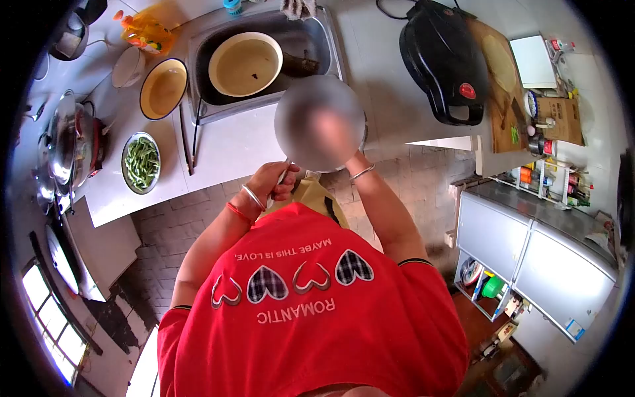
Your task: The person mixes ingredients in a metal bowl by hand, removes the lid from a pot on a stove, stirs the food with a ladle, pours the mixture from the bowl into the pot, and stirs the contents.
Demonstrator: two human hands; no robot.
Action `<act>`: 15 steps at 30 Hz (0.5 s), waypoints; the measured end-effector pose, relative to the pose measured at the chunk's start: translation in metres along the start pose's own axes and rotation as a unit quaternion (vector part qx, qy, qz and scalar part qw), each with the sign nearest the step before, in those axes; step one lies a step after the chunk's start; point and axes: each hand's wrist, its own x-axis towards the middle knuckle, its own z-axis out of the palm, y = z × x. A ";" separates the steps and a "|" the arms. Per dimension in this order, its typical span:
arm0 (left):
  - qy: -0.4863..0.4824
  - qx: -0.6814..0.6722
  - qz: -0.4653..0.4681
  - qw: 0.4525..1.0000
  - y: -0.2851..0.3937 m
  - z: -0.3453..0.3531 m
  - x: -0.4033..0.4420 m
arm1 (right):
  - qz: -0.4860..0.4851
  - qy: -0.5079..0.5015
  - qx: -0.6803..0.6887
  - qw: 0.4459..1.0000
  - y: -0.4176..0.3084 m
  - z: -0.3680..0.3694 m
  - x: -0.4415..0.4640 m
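Work in hand looks two-handed, over a round vessel (pixel 364 137) at the near edge of the counter (pixel 228 135), by the sink (pixel 335 43) — rested or held up, cannot tell. Left hand (pixel 276 181) has fingers curled around a slim pale handle (pixel 284 175); spoon or other utensil, unclear. Right hand (pixel 335 135) is over the vessel, inside the blurred patch, so its grip cannot be told, nor the contents. Step, judging by posture: right hand busy at the vessel, left on the handle. Next move seems to call for a firm left hold and care near the rim — a tip off that edge is the risk. Cut green vegetables (pixel 141 163) sit in a bowl (pixel 141 191) off to the left, apart from both hands, thin dark sticks (pixel 186 139) near it
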 end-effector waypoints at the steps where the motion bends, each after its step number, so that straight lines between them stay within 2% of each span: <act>1: -0.008 0.004 -0.006 1.000 0.000 0.003 0.002 | -0.029 0.059 0.030 0.997 -0.004 0.001 0.000; 3: -0.022 0.012 -0.014 1.000 0.003 0.010 0.004 | -0.035 -0.007 0.022 0.999 -0.017 -0.022 0.017; 4: -0.020 0.015 -0.021 0.999 0.004 0.013 0.004 | -0.010 -0.132 -0.016 0.991 -0.043 -0.061 0.042; 6: -0.015 0.024 -0.036 0.999 0.005 0.016 0.005 | -0.040 -0.229 -0.051 0.971 -0.039 -0.065 0.041; 8: -0.018 0.048 -0.027 0.998 0.006 0.016 0.004 | -0.148 -0.175 -0.050 0.972 0.007 -0.020 -0.003; 12: -0.022 0.051 -0.027 0.998 0.001 0.008 0.010 | -0.128 -0.243 -0.103 0.956 -0.010 -0.061 0.019; 15: 0.032 0.037 -0.021 0.999 0.001 0.022 0.003 | -0.114 -0.286 -0.115 0.944 -0.017 -0.076 0.029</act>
